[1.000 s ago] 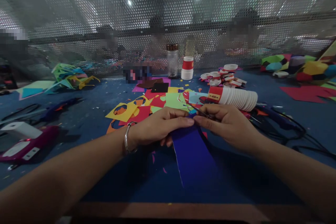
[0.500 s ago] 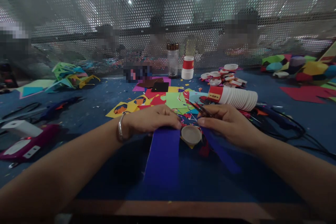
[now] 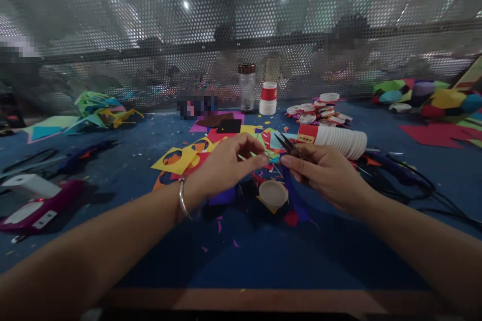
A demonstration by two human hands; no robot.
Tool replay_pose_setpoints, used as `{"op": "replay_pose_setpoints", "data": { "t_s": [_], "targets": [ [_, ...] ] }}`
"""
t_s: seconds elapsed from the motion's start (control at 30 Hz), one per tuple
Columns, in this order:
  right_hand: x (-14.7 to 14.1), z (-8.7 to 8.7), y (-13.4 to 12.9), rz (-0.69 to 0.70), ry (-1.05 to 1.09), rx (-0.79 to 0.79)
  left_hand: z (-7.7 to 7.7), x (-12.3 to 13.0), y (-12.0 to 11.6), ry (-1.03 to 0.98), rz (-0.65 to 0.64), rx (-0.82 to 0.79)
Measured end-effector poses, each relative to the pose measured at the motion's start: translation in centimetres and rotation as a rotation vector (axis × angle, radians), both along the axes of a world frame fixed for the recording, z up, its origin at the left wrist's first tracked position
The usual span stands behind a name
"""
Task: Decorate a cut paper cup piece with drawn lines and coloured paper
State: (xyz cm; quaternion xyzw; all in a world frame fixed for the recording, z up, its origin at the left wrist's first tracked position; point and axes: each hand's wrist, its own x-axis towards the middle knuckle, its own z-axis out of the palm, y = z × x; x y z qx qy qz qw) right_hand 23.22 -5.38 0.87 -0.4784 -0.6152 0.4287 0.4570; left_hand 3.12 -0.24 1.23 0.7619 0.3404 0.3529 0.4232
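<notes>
My right hand (image 3: pixel 318 168) grips a pair of dark-bladed scissors (image 3: pixel 288 145), points directed up and left. A narrow blue paper strip (image 3: pixel 295 195) hangs below its fingers. Left of it, my left hand (image 3: pixel 241 160) hovers with fingers curled and a gap between thumb and forefinger; I make out nothing held in it. Beneath this hand, part of a blue paper piece (image 3: pixel 223 196) shows; the rest is covered. Between and below both hands lies a round whitish cup base or lid (image 3: pixel 273 193), on a yellow scrap.
Coloured paper sheets (image 3: pixel 176 158) and scraps spread ahead. A stack of paper cups (image 3: pixel 341 140) lies at right; upright cups (image 3: pixel 268 99) and a glass bottle (image 3: pixel 247 89) stand behind. Glue guns (image 3: pixel 85 153) with cables and a purple power strip (image 3: pixel 45 205) flank the arms.
My left hand has let go of the wide blue paper and moved up and right, towards the scissors. The blue paper now lies under it. The right hand keeps the scissors.
</notes>
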Motion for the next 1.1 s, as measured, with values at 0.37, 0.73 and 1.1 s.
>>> {"op": "replay_pose_setpoints", "data": {
  "t_s": [0.37, 0.73, 1.1],
  "targets": [
    [-0.6, 0.3, -0.3, 0.021, -0.058, 0.1, -1.0, 1.9, -2.5, -0.175, -0.069, -0.517],
    [-0.6, -0.3, -0.3, 0.036, 0.042, -0.027, -1.1, 1.9, -2.4, -0.248, 0.005, -0.434],
    [-0.8, -0.4, -0.4, 0.094, 0.051, -0.038, -1.1, 1.9, -2.7, -0.24, -0.061, -0.406]
  ]
}}
